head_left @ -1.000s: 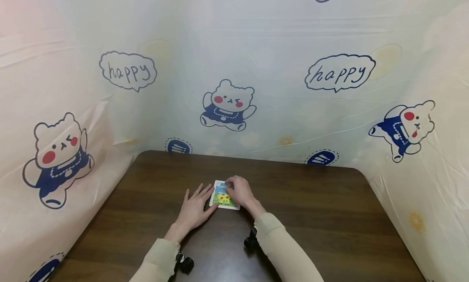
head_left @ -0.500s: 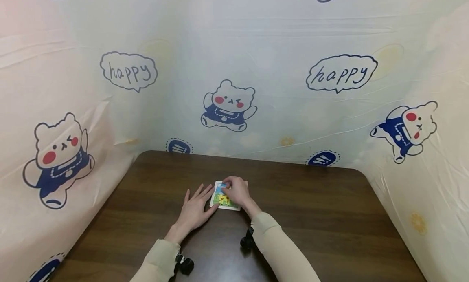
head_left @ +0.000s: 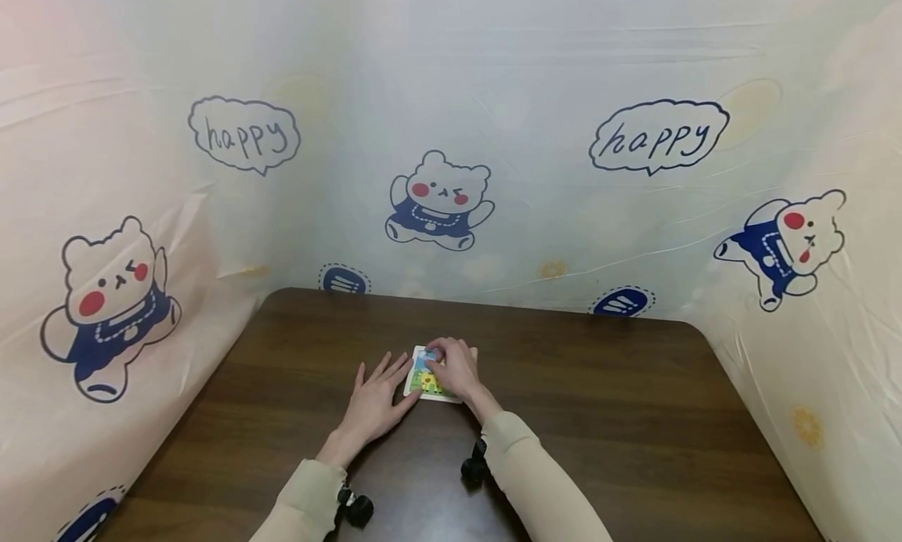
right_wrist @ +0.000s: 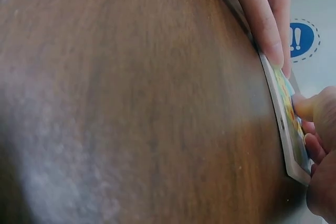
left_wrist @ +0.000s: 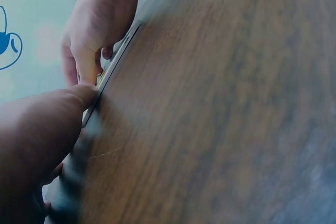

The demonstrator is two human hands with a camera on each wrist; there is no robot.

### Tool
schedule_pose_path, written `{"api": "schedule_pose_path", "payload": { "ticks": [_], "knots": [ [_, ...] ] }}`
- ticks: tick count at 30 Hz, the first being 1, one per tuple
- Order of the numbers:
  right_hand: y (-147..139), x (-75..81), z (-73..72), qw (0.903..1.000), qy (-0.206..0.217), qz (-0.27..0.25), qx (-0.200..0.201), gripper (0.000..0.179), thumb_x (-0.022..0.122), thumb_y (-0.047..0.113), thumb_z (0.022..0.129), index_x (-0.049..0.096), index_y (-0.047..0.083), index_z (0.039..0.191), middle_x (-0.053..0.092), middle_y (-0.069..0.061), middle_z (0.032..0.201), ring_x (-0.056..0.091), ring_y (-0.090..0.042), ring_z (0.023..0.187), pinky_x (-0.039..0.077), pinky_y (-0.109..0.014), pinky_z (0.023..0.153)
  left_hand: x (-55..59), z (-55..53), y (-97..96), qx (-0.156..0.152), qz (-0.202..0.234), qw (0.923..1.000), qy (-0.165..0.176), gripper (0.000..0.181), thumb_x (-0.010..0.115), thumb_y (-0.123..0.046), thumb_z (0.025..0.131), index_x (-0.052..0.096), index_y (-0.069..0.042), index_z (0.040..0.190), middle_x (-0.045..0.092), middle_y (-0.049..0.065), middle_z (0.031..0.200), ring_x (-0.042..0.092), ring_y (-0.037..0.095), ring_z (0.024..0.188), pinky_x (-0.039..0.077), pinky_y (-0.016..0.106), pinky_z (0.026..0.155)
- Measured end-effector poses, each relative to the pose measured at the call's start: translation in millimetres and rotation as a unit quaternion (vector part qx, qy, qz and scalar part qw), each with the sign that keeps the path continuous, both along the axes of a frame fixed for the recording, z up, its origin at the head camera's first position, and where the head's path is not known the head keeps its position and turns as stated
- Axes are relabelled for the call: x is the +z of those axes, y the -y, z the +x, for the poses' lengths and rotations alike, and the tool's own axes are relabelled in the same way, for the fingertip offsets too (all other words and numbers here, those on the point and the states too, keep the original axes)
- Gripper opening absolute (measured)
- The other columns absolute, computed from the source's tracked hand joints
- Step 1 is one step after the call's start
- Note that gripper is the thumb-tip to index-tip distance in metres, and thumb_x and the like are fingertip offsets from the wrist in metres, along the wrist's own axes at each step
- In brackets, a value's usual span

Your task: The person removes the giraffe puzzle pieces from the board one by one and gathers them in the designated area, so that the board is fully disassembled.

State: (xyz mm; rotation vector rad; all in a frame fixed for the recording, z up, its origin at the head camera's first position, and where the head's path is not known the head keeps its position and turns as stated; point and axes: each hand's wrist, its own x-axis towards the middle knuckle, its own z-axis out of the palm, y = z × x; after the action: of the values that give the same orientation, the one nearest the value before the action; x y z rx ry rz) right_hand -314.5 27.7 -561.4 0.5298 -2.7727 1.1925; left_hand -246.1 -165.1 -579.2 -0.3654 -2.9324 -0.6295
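A small flat picture board (head_left: pixel 427 382) with a white border lies on the brown table in the head view. Yellow figures on green and blue show on its face. My left hand (head_left: pixel 373 401) lies spread along its left side, fingers straight, the thumb on its near edge. Over the upper right part is my right hand (head_left: pixel 458 370), fingers bent and tips down on the picture. In the right wrist view the right thumb (right_wrist: pixel 304 106) touches the face of the board (right_wrist: pixel 283 114). Whether the right fingertips pinch a separate piece is hidden.
The dark wooden table (head_left: pixel 599 417) spreads around both hands. A pale curtain (head_left: pixel 521 213) printed with cartoon bears closes off the back and sides. Each sleeve has a small black camera (head_left: pixel 359 511) at the wrist.
My right hand has shifted slightly to the left over the picture. The left hand and the board have stayed practically in place.
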Motion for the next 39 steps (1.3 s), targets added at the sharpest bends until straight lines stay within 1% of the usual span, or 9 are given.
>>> {"api": "schedule_pose_path", "payload": {
  "ticks": [5,11,14,17,22,26,30,34,39],
  "knots": [
    [-3,0.8,1.0,0.9997,0.006,-0.003,0.022,0.018,0.078,0.014,0.102,0.083,0.011,0.119,0.067,-0.005,0.090,0.046,-0.014,0.082,0.026,-0.040,0.085,0.3,1.0,0.5,-0.001,0.002,1.0000,0.001,0.070,0.068,-0.053,0.106,0.054,-0.017,0.164,0.049,0.007,0.173,0.037,0.038,0.167,0.017,0.082,0.130],
    [-4,2.7,-0.7,0.9992,0.007,0.015,0.036,0.022,0.075,0.015,0.103,0.079,0.012,0.125,0.061,-0.003,0.088,0.043,-0.015,0.082,0.025,-0.041,0.084,1.7,1.0,-0.2,-0.001,0.006,1.0000,-0.001,0.071,0.069,-0.053,0.106,0.053,-0.017,0.165,0.049,0.007,0.173,0.037,0.038,0.167,0.016,0.081,0.130],
    [-3,3.0,-2.0,0.9990,0.022,0.023,0.032,0.023,0.075,0.016,0.105,0.078,0.012,0.127,0.059,-0.002,0.088,0.043,-0.016,0.083,0.024,-0.041,0.086,1.5,0.8,-0.4,-0.001,0.008,1.0000,0.003,0.071,0.069,-0.053,0.106,0.053,-0.017,0.165,0.048,0.007,0.174,0.036,0.038,0.167,0.015,0.081,0.131],
    [-2,3.8,-2.7,0.9988,0.031,0.033,0.022,0.024,0.075,0.018,0.106,0.078,0.012,0.129,0.060,-0.003,0.089,0.045,-0.017,0.085,0.026,-0.040,0.088,1.0,0.1,-0.4,-0.001,0.006,1.0000,0.004,0.071,0.069,-0.053,0.106,0.053,-0.017,0.165,0.048,0.007,0.174,0.036,0.038,0.167,0.015,0.081,0.131],
    [3,4.6,-1.8,0.9978,0.029,0.060,0.006,0.026,0.074,0.021,0.107,0.076,0.010,0.130,0.063,-0.003,0.093,0.049,-0.019,0.090,0.029,-0.042,0.090,0.2,-0.5,-0.1,0.001,0.002,1.0000,0.005,0.071,0.068,-0.054,0.106,0.052,-0.018,0.166,0.047,0.006,0.175,0.034,0.037,0.168,0.015,0.080,0.131],
    [7,3.2,-1.9,0.9966,0.035,0.074,-0.003,0.027,0.072,0.021,0.108,0.073,0.008,0.131,0.064,-0.004,0.098,0.052,-0.021,0.095,0.032,-0.045,0.090,0.9,1.1,-0.3,-0.001,0.005,1.0000,0.004,0.071,0.068,-0.053,0.106,0.052,-0.017,0.165,0.047,0.006,0.175,0.035,0.038,0.168,0.015,0.081,0.131],
    [10,-0.5,-3.5,0.9961,0.051,0.072,-0.009,0.027,0.070,0.021,0.108,0.071,0.007,0.132,0.064,-0.006,0.101,0.052,-0.024,0.100,0.032,-0.046,0.093,3.2,2.8,-0.6,0.001,0.007,0.9999,0.007,0.071,0.069,-0.052,0.106,0.052,-0.016,0.165,0.047,0.008,0.174,0.034,0.039,0.168,0.014,0.081,0.131],
    [11,-6.4,-7.1,0.9966,0.065,0.048,-0.014,0.027,0.071,0.021,0.108,0.070,0.008,0.131,0.063,-0.007,0.102,0.052,-0.026,0.102,0.031,-0.048,0.096,5.4,2.9,-1.3,0.001,0.003,0.9999,0.014,0.071,0.068,-0.052,0.107,0.051,-0.016,0.166,0.047,0.009,0.175,0.033,0.039,0.168,0.014,0.081,0.131],
    [10,-7.9,-9.0,0.9974,0.063,0.033,-0.015,0.026,0.072,0.018,0.106,0.069,0.007,0.129,0.064,-0.008,0.102,0.051,-0.026,0.100,0.031,-0.047,0.097,5.2,1.9,-2.6,0.001,0.007,0.9999,0.010,0.071,0.069,-0.051,0.106,0.052,-0.016,0.165,0.047,0.009,0.174,0.033,0.039,0.168,0.013,0.082,0.131]
  ]
}}
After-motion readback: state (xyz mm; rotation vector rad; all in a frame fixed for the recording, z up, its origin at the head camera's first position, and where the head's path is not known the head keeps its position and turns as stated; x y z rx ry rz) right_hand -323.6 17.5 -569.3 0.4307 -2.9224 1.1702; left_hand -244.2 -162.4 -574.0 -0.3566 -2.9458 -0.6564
